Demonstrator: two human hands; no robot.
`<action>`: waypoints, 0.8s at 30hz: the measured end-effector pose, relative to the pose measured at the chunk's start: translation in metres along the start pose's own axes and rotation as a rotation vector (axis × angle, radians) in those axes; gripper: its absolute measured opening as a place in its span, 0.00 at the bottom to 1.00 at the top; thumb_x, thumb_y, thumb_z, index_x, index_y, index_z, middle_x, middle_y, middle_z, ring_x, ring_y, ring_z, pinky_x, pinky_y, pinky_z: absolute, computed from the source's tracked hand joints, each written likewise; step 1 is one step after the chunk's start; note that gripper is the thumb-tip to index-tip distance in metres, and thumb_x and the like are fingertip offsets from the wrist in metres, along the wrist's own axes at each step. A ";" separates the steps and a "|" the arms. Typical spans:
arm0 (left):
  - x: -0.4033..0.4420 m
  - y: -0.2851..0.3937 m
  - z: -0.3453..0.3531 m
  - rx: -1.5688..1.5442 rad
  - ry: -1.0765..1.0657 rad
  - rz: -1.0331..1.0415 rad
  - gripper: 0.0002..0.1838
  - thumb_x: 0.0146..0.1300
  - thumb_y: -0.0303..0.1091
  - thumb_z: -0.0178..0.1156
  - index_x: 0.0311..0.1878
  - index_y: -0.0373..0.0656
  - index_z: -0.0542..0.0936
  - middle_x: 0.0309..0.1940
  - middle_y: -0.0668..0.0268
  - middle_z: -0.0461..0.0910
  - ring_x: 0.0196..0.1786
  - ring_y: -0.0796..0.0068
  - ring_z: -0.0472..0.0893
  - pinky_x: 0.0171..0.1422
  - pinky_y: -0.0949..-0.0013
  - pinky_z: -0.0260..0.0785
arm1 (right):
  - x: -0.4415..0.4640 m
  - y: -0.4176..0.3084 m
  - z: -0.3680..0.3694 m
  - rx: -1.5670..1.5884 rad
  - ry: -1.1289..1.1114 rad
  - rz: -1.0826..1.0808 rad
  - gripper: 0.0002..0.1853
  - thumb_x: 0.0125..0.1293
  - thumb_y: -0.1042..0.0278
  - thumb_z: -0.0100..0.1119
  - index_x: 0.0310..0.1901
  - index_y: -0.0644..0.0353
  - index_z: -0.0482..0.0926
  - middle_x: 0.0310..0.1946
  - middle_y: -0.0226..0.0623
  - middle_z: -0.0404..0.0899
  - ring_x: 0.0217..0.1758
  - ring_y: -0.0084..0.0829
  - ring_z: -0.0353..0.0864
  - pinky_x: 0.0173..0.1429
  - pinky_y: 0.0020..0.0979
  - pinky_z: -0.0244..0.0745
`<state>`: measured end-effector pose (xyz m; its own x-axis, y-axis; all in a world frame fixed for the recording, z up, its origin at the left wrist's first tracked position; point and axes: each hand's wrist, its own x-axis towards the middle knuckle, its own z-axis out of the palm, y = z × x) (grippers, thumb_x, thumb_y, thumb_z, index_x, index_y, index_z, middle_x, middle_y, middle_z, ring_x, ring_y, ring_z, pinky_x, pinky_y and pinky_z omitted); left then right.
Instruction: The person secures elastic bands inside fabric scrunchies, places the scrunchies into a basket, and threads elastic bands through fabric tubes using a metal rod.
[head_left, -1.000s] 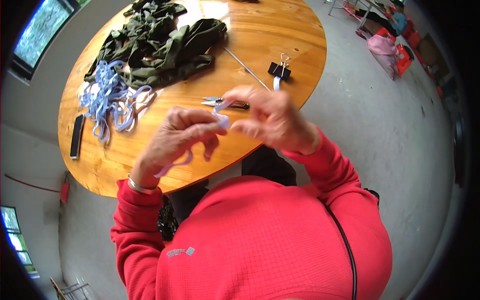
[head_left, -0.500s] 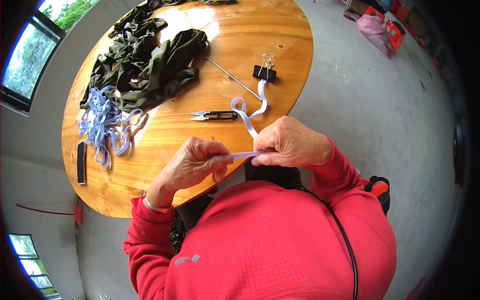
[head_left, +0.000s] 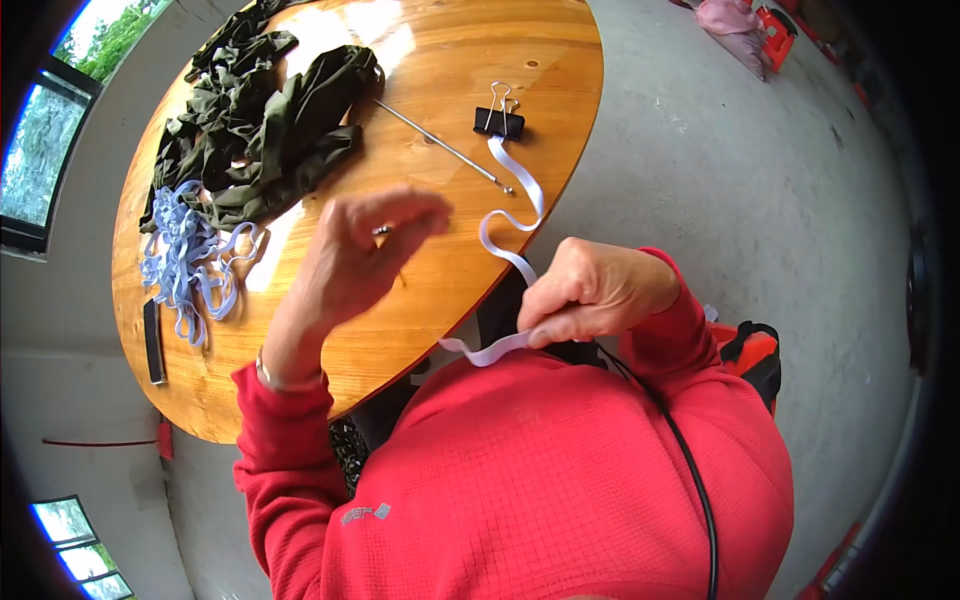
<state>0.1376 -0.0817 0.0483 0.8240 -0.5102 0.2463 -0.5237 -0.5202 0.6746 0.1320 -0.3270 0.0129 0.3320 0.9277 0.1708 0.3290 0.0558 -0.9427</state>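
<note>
A pale lavender elastic band (head_left: 485, 353) is pinched in my right hand (head_left: 592, 292), its loose end hanging at the table's near edge. From that hand the band curls up to a black binder clip (head_left: 498, 123) with wire handles. My left hand (head_left: 365, 255) is raised over the table, thumb and fingers apart, with nothing visible in it. The thread snips beneath it are mostly hidden; only a small metal bit (head_left: 382, 231) shows. A thin metal rod (head_left: 445, 148) lies between the clip and a heap of dark green fabric (head_left: 300, 120).
On the left of the round wooden table (head_left: 390, 345) lie a tangled pile of pale blue elastic (head_left: 185, 250) and a flat black strip (head_left: 153, 342). A red and black object (head_left: 750, 360) stands beside me at right. A black cable (head_left: 695, 480) runs down my front.
My left hand has let go of the band and moved up over the snips, opening. My right hand keeps its pinch slightly lower, and the band's freed end now droops.
</note>
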 end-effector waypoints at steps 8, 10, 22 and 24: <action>0.074 -0.043 0.041 0.657 -0.231 0.289 0.13 0.51 0.24 0.56 0.42 0.44 0.79 0.42 0.63 0.79 0.47 0.59 0.77 0.49 0.63 0.71 | -0.017 0.004 0.001 0.288 0.235 0.071 0.07 0.62 0.72 0.60 0.37 0.68 0.80 0.21 0.28 0.74 0.19 0.15 0.72 0.24 0.18 0.66; 0.082 -0.044 0.042 0.693 -0.295 0.366 0.13 0.49 0.25 0.56 0.41 0.44 0.79 0.40 0.64 0.78 0.46 0.61 0.76 0.48 0.62 0.71 | -0.018 0.006 0.002 0.343 0.294 0.055 0.07 0.62 0.73 0.60 0.37 0.68 0.81 0.22 0.29 0.75 0.20 0.15 0.72 0.25 0.18 0.66; 0.095 -0.047 0.004 0.764 -0.151 0.643 0.04 0.58 0.27 0.51 0.35 0.38 0.70 0.27 0.60 0.73 0.19 0.64 0.77 0.19 0.65 0.71 | -0.021 0.009 0.002 0.461 0.624 -0.094 0.07 0.63 0.75 0.57 0.39 0.71 0.80 0.24 0.32 0.76 0.26 0.18 0.74 0.30 0.19 0.68; 0.099 -0.046 -0.010 0.648 0.067 0.749 0.04 0.55 0.24 0.54 0.34 0.40 0.70 0.28 0.62 0.76 0.20 0.64 0.77 0.21 0.65 0.71 | -0.020 0.008 0.000 0.465 0.626 -0.089 0.09 0.63 0.75 0.57 0.41 0.72 0.79 0.23 0.31 0.75 0.25 0.18 0.73 0.29 0.19 0.66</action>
<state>0.2456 -0.1017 0.0484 0.2322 -0.8305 0.5063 -0.9147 -0.3635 -0.1768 0.1280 -0.3449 0.0020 0.8036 0.5399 0.2504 0.0192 0.3970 -0.9176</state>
